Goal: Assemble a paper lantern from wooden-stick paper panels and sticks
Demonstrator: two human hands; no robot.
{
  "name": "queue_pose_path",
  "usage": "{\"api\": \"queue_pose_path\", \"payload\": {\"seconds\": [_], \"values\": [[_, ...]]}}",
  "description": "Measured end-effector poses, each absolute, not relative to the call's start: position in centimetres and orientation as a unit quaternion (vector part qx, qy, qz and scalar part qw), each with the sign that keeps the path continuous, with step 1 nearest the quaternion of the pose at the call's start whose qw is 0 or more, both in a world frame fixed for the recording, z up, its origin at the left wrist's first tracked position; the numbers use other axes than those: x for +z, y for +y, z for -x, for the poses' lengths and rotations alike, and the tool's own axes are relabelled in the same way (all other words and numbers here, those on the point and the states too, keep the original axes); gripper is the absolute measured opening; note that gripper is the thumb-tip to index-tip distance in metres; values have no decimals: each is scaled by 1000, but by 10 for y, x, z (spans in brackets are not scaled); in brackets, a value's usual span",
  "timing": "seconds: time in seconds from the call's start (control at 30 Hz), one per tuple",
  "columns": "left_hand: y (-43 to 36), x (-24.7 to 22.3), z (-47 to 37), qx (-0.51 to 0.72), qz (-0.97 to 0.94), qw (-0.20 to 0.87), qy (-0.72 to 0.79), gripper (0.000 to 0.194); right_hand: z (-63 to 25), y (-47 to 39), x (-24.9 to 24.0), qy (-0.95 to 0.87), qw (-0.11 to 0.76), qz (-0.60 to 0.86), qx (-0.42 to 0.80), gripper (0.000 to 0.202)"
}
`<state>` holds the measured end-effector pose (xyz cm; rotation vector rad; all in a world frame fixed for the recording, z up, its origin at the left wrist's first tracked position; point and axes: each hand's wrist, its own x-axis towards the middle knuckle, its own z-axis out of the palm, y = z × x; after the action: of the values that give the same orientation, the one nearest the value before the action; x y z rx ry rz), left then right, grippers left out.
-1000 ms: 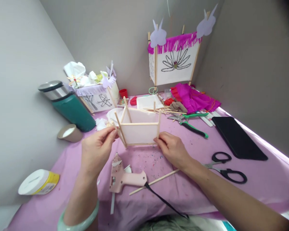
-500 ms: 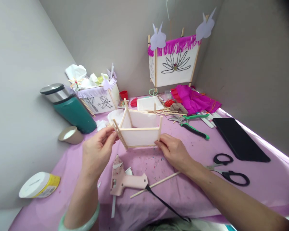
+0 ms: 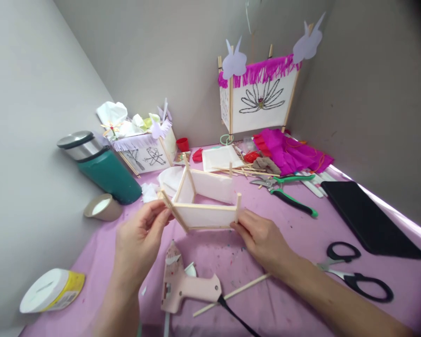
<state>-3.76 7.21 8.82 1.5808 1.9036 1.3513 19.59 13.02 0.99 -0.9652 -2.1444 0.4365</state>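
Between my hands is a small lantern frame (image 3: 206, 217) of thin wooden sticks with white paper panels. My left hand (image 3: 140, 236) pinches its left corner post, and my right hand (image 3: 261, 234) grips the lower right corner. The front panel faces me, and the posts stick up above it; the left post leans. Just below the frame lies a pink hot glue gun (image 3: 187, 285) with its nozzle pointing away from me. A loose wooden stick (image 3: 240, 294) runs beside the gun's handle, one end reaching toward my right forearm.
A teal bottle (image 3: 103, 171), a cup (image 3: 103, 208) and a yellow-and-white tub (image 3: 52, 290) stand left. To the right lie green-handled pruning shears (image 3: 286, 199), scissors (image 3: 359, 276) and a black tablet-like slab (image 3: 370, 217). Behind, a decorated lantern (image 3: 261, 100) hangs over purple crepe paper (image 3: 287, 152).
The view has shifted slightly, so most things sit lower. The frame is tilted more, showing more of its open top, and both hands still hold it.
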Motion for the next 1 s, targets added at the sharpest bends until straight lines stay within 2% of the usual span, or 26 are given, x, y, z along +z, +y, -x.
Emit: {"api": "queue_pose_path", "payload": {"seconds": [0.37,0.6,1.0], "values": [[72,90,48,424,-585,151,675,29,-198,128,7,-834,359,378,181,21],[81,106,43,435,-644,73,624,5,-197,133,8,-837,352,383,169,20],[84,115,40,425,-652,78,623,16,-197,133,11,-841,328,384,193,18]]}}
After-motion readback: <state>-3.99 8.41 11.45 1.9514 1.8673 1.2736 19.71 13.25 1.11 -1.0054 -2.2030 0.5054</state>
